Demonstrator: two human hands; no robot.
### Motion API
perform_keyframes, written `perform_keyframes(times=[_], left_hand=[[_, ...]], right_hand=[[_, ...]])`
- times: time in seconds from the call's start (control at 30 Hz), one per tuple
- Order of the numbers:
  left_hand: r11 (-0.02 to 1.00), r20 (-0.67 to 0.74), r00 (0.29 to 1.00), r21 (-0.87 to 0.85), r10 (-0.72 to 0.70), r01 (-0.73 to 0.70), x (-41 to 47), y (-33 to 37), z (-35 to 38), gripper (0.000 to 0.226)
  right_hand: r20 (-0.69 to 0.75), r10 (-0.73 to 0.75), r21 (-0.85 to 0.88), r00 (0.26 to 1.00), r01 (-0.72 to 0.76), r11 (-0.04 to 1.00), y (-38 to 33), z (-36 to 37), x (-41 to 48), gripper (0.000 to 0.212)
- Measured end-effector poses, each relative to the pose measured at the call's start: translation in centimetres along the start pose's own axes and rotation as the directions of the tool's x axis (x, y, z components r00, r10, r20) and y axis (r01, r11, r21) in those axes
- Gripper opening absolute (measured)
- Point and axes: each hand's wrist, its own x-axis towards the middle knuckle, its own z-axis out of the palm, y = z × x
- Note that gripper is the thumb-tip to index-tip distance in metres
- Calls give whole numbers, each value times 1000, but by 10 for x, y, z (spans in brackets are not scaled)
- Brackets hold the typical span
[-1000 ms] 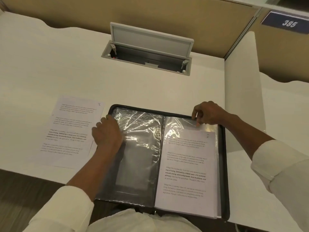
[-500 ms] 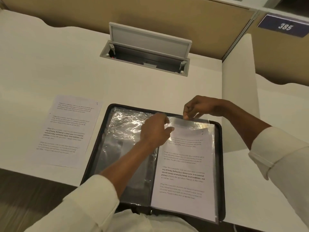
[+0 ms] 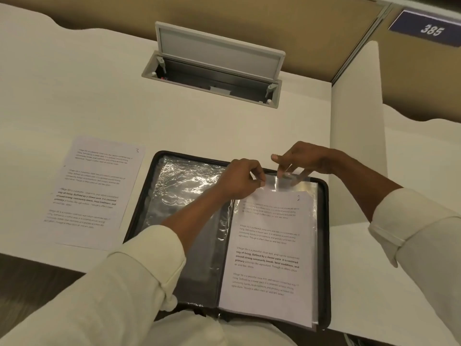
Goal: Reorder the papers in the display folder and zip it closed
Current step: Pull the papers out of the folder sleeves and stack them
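Risk: left hand [image 3: 243,179] and right hand [image 3: 305,158] both pinch the sleeve [image 3: 271,187] mouth; uneven pull could crease the paper [image 3: 268,245] or tear the plastic.

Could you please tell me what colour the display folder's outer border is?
Black; the folder border shows best in the head view.

We see a white desk [image 3: 224,126]. A loose sheet [image 3: 94,193] lies left. The open display folder [image 3: 184,188] lies near.
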Motion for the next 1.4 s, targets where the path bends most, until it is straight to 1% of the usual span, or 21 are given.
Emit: perform_keyframes(times=[0.03, 0.1, 0.17, 0.2, 0.27, 0.3, 0.4, 0.5, 0.57, 0.63, 0.7, 0.77, 0.83, 0.93, 1.07, 1.13, 1.27, 1.4], left_hand=[[1000, -3, 1000, -16, -7, 7, 0, 0, 0, 9], [999, -13, 1000, -46, -19, 18, -1, 1, 0, 9], [998, -28, 999, -64, -29, 27, -3, 1, 1, 9], [997, -38, 999, -66, -33, 31, -3, 2, 2, 10], [997, -53, 998, -70, -41, 37, -5, 2, 3, 10], [996, -59, 997, -75, -43, 38, -6, 2, 4, 10], [994, -95, 994, -99, -49, 39, -10, 0, 7, 15], [992, -204, 975, -111, -83, 61, -16, -6, 11, 31], [997, -275, 959, -54, -68, 55, -22, -16, 15, 41], [998, -298, 954, 54, -27, 45, -31, -26, 20, 50], [986, -279, 960, 160, 0, 47, -44, -35, 26, 61], [967, -216, 976, 254, 24, 32, -57, -42, 35, 73], [946, -148, 988, 324, 39, 11, -69, -47, 43, 84], [929, -83, 995, 369, 57, -22, -82, -51, 53, 98], [936, -63, 996, 350, 55, -29, -87, -49, 54, 109], [933, -49, 998, 358, 47, -27, -88, -49, 54, 116], [943, -37, 998, 331, 53, -38, -89, -53, 53, 128], [947, -45, 997, 319, 68, -50, -90, -53, 54, 133]], right_hand=[[-14, 11, -24, 1000, -11, 1000, 3, -1, 3, 43], [2, 26, -95, 1000, -25, 995, 6, -2, 8, 21], [21, 70, -224, 997, -64, 972, 2, -3, 10, 5], [40, 102, -281, 994, -87, 956, -1, -2, 10, 10], [98, 164, -354, 982, -120, 927, -10, 0, 11, 27], [124, 196, -391, 973, -133, 911, -14, 2, 11, 31], [172, 294, -492, 940, -177, 852, -23, 4, 15, 39], [203, 387, -522, 899, -235, 820, -29, 5, 17, 41], [208, 423, -544, 882, -255, 799, -32, 7, 18, 41], [209, 449, -555, 869, -273, 786, -34, 8, 19, 42], [207, 474, -557, 856, -295, 776, -33, 10, 20, 44], [191, 496, -539, 847, -332, 774, -31, 11, 22, 43], [163, 499, -501, 851, -364, 785, -28, 13, 24, 42], [141, 480, -543, 866, -337, 769, -20, 16, 30, 48], [150, 462, -605, 874, -289, 742, -9, 22, 33, 36], [140, 424, -615, 895, -257, 746, -7, 21, 33, 31], [154, 312, -561, 938, -177, 809, -9, 7, 30, 20], [157, 197, -459, 968, -106, 882, -8, -9, 25, 20]])
